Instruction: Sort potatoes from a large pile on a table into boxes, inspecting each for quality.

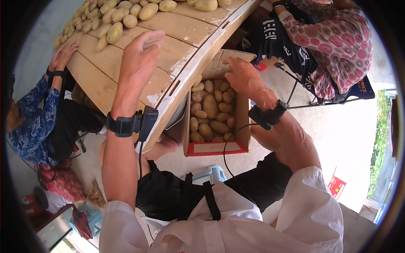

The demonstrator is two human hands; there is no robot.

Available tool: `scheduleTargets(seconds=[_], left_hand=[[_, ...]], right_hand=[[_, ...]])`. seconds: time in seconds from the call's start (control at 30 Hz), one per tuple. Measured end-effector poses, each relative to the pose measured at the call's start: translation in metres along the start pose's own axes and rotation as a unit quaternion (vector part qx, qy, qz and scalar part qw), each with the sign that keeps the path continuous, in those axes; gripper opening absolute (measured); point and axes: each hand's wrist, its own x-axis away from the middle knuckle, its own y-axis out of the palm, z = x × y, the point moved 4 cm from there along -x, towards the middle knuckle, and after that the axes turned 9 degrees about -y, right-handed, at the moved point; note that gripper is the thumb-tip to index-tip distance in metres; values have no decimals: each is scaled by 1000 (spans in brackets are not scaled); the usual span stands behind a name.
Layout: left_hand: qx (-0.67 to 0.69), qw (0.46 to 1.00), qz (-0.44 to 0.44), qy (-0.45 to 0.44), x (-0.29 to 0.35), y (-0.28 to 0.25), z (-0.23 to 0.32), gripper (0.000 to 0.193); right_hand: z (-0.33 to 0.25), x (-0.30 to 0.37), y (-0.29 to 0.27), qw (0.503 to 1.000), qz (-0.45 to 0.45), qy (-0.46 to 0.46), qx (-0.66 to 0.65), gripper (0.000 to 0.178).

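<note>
My left hand (141, 57) is above the wooden tabletop (177, 52), near a loose spread of potatoes (114, 33). Its fingers are loosely bent, with a gap to the thumb and nothing visible between them. Over the right side of an open cardboard box (242, 114) hangs my right hand (244, 78). Thumb and index finger stand apart there, and I see no potato in them; the other fingers are partly hidden. Inside the box, potatoes (211, 107) of mixed sizes lie piled, with one larger potato near the middle.
At the left, a person in a blue patterned shirt (36, 122) rests both hands on the table edge. Another person in a pink-dotted sleeve (325, 38) sits at the upper right. A pink mesh sack (65, 183) and a light blue stool (211, 173) stand on the floor.
</note>
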Motion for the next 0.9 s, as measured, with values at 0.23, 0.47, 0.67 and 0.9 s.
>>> scheduleTargets(seconds=[0.23,0.47,0.67,0.9], left_hand=[[-3,1000,29,8,-4,-11,9,39],[10,999,45,23,-17,-12,-12,35],[-43,998,35,15,-15,-18,-15,36],[-54,996,43,50,-22,-11,-13,31]], right_hand=[[-26,7,-18,986,-142,11,-83,33],[-45,16,-48,977,-89,42,-191,34],[-71,0,-54,954,-92,28,-283,36],[-66,-22,-72,957,18,29,-289,38]])
